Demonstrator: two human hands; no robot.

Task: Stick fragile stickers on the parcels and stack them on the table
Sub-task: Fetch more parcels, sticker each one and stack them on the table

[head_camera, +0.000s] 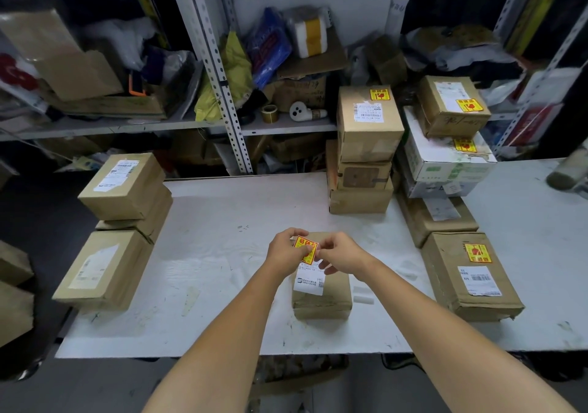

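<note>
Stacked brown parcels [125, 186] bearing only shipping labels sit at the left edge of the white surface [222, 221]. In the middle, the left hand [284, 248] and right hand [342, 253] both pinch a yellow-and-red fragile sticker [304, 248] over the far end of a small parcel [321, 298] lying flat. Stickered parcels [471, 279] stand to the right.

Worktop [222, 221], centre of frame: white, matt surface, scuffed and stained. Parcel [321, 301], lower centre: brown cardboard, matt, creased at the edges. Sticker [304, 248], just above it: yellow-and-red paper with a slight sheen. Shipping label [308, 282]: white matt paper. Shelf upright [219, 72], upper centre: perforated metal, painted pale grey. Bag [270, 50], upper centre: glossy blue plastic.
</note>
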